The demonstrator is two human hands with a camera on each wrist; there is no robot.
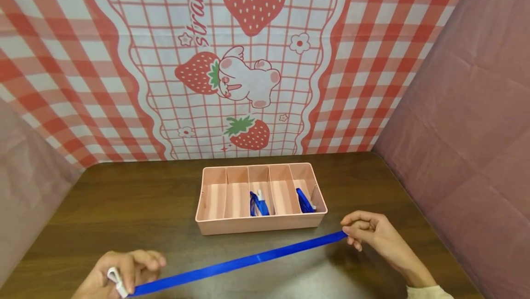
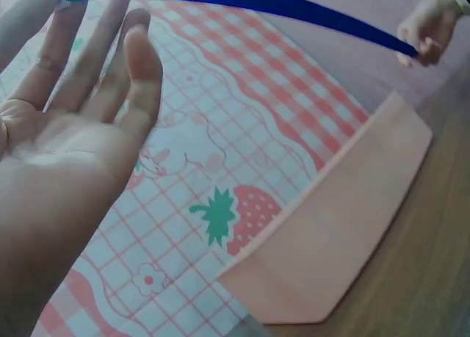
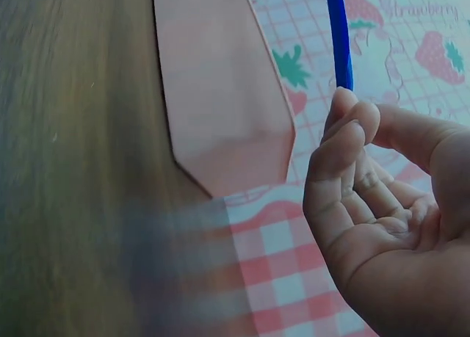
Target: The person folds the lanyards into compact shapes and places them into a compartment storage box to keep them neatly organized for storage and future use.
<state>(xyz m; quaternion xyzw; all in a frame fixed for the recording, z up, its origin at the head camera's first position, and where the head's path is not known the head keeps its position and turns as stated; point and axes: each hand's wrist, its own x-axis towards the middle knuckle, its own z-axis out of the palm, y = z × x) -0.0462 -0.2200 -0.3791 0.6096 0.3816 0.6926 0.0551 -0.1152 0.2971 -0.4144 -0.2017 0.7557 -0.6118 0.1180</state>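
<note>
A blue lanyard (image 1: 256, 258) is stretched in a nearly straight line above the table, rising from left to right. Its left end, by a white clip (image 1: 118, 282), is pinched between the thumb and finger of my left hand (image 1: 124, 269). At the other end my right hand (image 1: 372, 232) pinches the ribbon between thumb and fingertips. The right wrist view shows the ribbon (image 3: 339, 36) running up from those fingertips. Behind the lanyard stands a pink divided box (image 1: 261, 226). A blue lanyard bundle (image 1: 260, 204) with a white part lies in its middle compartment, another blue bundle (image 1: 305, 201) in the rightmost.
The box rests on a dark wooden table (image 1: 136, 207). At the back hangs a strawberry-print checked cloth (image 1: 252, 78). Plain pink cloth (image 1: 468, 106) covers the right side, and similar cloth (image 1: 33, 175) the left.
</note>
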